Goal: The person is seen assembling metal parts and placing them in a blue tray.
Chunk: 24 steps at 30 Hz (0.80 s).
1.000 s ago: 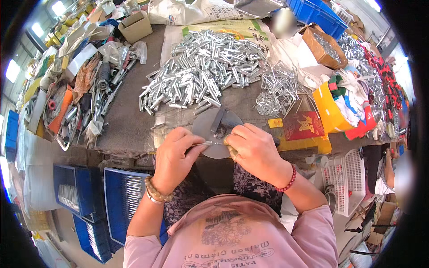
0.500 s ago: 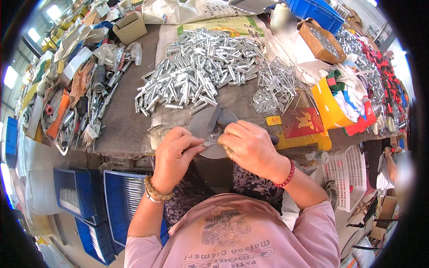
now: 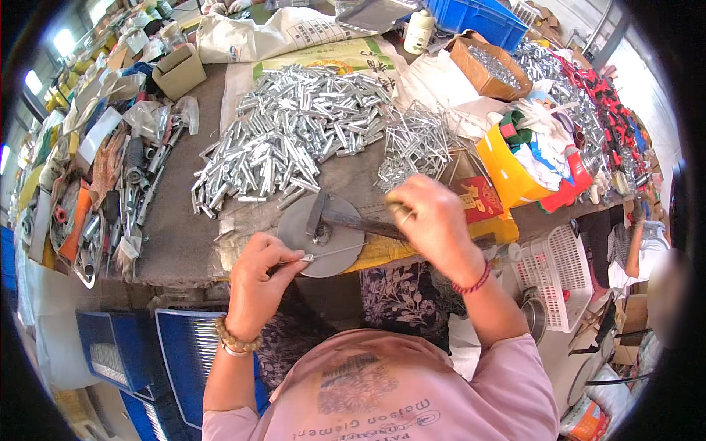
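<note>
My left hand (image 3: 261, 275) pinches a thin metal rod (image 3: 340, 251) by a small silver fitting at its end, between thumb and forefinger. The rod points right over a round grey metal plate (image 3: 334, 267) at the table's front edge. A hammer (image 3: 315, 215) rests on that plate, its dark handle running right towards my other hand. Slightly blurred, my right hand (image 3: 437, 228) is closed, fingers curled, over the handle's end and near a heap of thin metal pins (image 3: 415, 143). What its fingertips hold is unclear. Behind the plate lies a large pile of short silver tubes (image 3: 294, 132).
Tools and hardware (image 3: 132, 169) crowd the table's left. To the right stand a yellow container (image 3: 507, 169) of cloths and a cardboard box (image 3: 482, 81) of metal parts. Blue crates (image 3: 180, 360) sit below left, a white basket (image 3: 551, 279) below right. Another person is at far right.
My right hand has moved away from my left, rightward and up towards the pins. The thin rod now shows in my left hand. The whole view has shifted a little.
</note>
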Available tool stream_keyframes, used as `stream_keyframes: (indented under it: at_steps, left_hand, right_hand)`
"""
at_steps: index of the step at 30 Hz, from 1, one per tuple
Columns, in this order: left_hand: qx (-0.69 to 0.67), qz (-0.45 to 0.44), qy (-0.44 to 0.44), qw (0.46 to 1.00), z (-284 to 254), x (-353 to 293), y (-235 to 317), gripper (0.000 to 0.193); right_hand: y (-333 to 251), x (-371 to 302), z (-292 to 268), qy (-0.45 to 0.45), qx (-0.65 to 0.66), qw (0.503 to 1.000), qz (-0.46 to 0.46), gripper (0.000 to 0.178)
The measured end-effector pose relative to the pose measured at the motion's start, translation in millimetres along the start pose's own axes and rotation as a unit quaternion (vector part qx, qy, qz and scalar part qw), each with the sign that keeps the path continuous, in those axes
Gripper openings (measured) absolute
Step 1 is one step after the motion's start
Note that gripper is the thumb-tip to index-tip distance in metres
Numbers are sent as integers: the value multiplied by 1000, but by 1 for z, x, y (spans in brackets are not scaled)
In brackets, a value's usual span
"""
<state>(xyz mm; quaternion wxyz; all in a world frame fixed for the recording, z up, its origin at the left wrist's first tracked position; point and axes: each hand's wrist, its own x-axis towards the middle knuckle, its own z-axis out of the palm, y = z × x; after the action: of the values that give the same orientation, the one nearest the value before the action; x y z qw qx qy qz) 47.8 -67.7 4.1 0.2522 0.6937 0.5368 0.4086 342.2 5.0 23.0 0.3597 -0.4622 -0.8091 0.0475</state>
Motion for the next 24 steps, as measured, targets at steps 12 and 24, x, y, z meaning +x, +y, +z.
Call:
stream_keyframes:
  at_steps: [12,24]
  left_hand:
    - [-15,-1,8,1000,4,0,0,16]
    - [-9,-6,5,1000,2,0,0,16]
  right_hand:
    - [36,10,6,-48,-98,993,-56,17]
    - [14,7,-10,-143,462,832,272,11]
